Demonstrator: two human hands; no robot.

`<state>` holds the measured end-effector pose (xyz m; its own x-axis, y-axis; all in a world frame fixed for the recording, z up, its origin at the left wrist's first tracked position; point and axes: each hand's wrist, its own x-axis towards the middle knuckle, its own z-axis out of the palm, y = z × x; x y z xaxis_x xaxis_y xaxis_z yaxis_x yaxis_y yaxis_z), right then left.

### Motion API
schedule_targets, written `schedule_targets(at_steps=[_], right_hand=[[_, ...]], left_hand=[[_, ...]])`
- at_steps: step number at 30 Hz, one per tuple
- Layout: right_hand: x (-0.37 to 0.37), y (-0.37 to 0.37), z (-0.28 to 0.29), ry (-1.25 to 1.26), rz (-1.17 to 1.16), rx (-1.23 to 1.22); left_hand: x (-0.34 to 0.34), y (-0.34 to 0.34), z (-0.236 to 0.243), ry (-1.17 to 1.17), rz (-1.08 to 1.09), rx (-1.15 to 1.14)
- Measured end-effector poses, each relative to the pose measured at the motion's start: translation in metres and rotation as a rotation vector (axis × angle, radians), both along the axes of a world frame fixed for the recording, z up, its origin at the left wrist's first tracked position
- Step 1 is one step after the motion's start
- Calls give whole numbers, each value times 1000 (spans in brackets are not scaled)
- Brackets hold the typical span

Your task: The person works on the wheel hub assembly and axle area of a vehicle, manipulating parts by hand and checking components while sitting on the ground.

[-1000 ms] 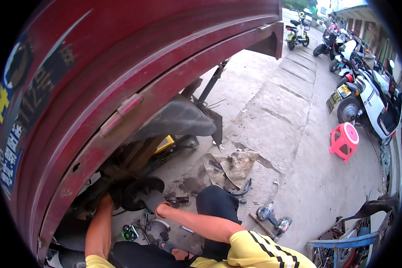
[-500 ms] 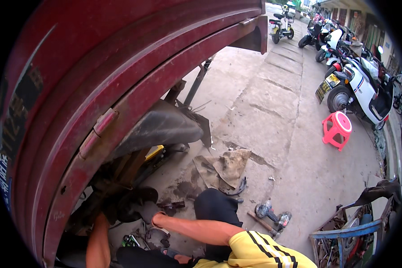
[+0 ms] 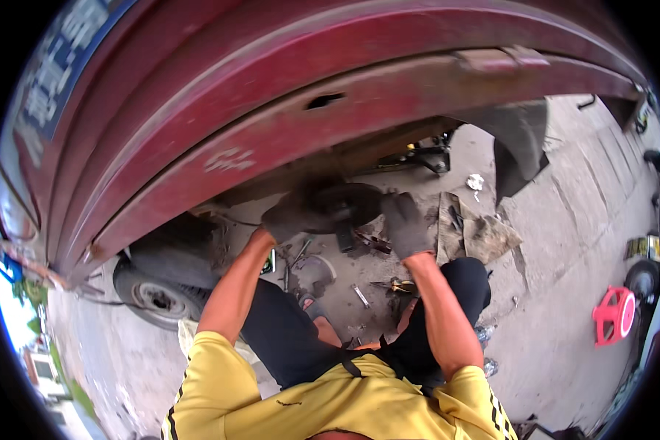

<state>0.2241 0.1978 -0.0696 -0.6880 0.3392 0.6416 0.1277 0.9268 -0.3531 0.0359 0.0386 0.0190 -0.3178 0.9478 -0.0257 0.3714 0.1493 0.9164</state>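
Dark disc (image 3: 361, 203) sits below red vehicle panel (image 3: 271, 139). Left gloved hand (image 3: 284, 217), blurred, at its left side; right gloved hand (image 3: 406, 226) just beside its right rim. Can't tell finger opening or grip on either.

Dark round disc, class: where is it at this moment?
In the head view, the dark round disc is near the centre, below the red vehicle panel, between the left hand and right hand.
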Motion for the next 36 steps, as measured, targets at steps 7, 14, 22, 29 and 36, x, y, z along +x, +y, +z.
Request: schedule_targets(at_steps=[7, 14, 22, 29, 36], right_hand=[[-12, 18, 63, 137, 182, -1476], [-26, 17, 59, 327, 269, -1778], [-32, 30, 45, -143, 171, -134], [-41, 15, 61, 8, 156, -941], [-45, 20, 68, -224, 201, -687]], left_hand=[[-4, -23, -8, 692, 50, 56], [-14, -19, -21, 612, -31, 173], [-19, -23, -37, 572, 11, 36], [-16, -23, -37, 483, 37, 114], [-16, -32, -5, 435, 156, 153]])
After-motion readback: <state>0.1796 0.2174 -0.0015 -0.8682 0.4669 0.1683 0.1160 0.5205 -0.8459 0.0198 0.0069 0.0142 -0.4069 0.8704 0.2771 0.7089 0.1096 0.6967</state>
